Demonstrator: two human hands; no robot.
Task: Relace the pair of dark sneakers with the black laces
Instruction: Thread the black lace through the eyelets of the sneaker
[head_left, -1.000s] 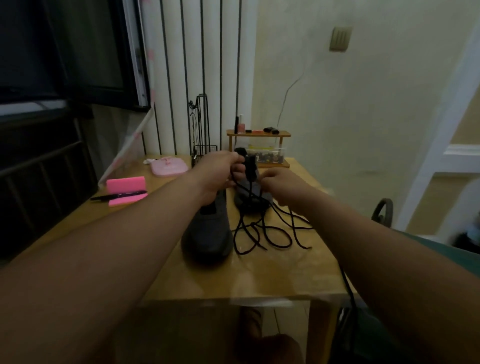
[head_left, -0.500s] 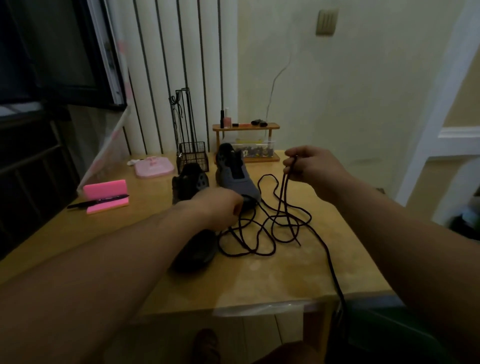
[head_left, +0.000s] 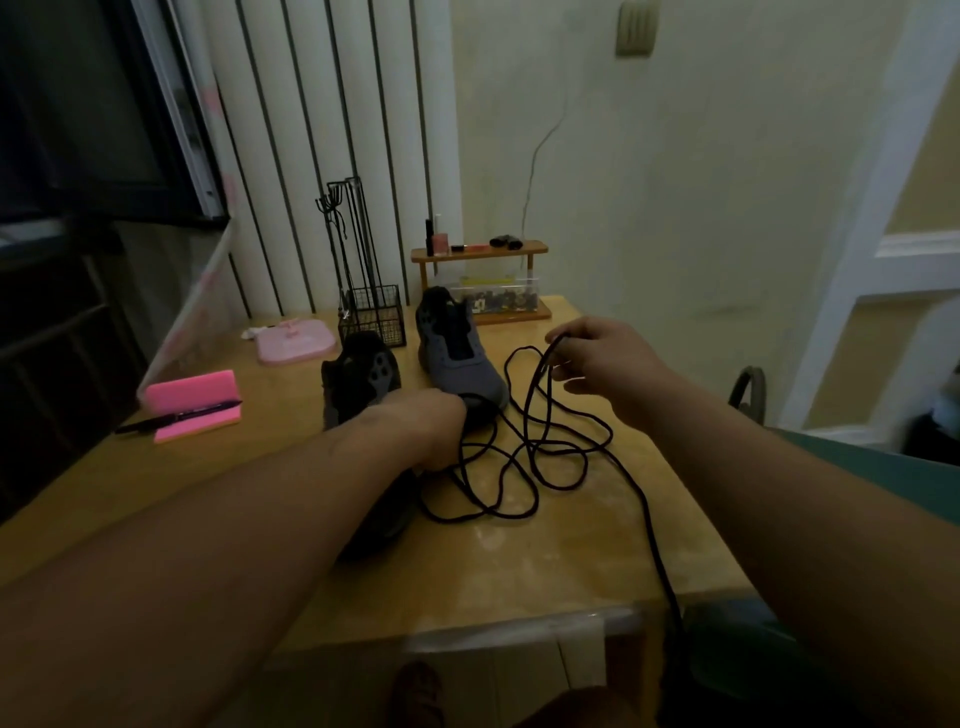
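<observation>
Head view, one entry per item.

1. Wooden table (head_left: 519, 566), pale tan top. It bears everything listed below.
2. Near sneaker (head_left: 363, 384), dark grey-black with rounded side panels. It lies left of centre, heel away from the person, with its toe hidden under the left forearm.
3. Far sneaker (head_left: 457, 364), dark grey with an open black throat and no lace in it. It stands just right of the first, toe toward the person.
4. Black laces (head_left: 519, 452), thin round cord. They lie in loose tangled loops on the table, right of both sneakers, and one strand runs off the near edge.
5. Left hand (head_left: 426, 426). It rests low over the near sneaker at the edge of the tangle. Its fingers point down and are hidden, so its grip cannot be told. Its place is as half a second ago.
6. Right hand (head_left: 602, 358). It is raised above the table, thumb and forefinger pinching a doubled strand of the laces. It sits slightly lower than half a second ago, with the other fingers looser. One second ago both hands met at the far sneaker; now they are well apart.
7. Pink foam block (head_left: 192, 395) with a black pen (head_left: 176, 418) lying across it, at the left edge.
8. Pink flat case (head_left: 298, 340) and black wire basket stand (head_left: 371, 317), behind the sneakers.
9. Small wooden shelf (head_left: 480, 252), at the wall.
</observation>
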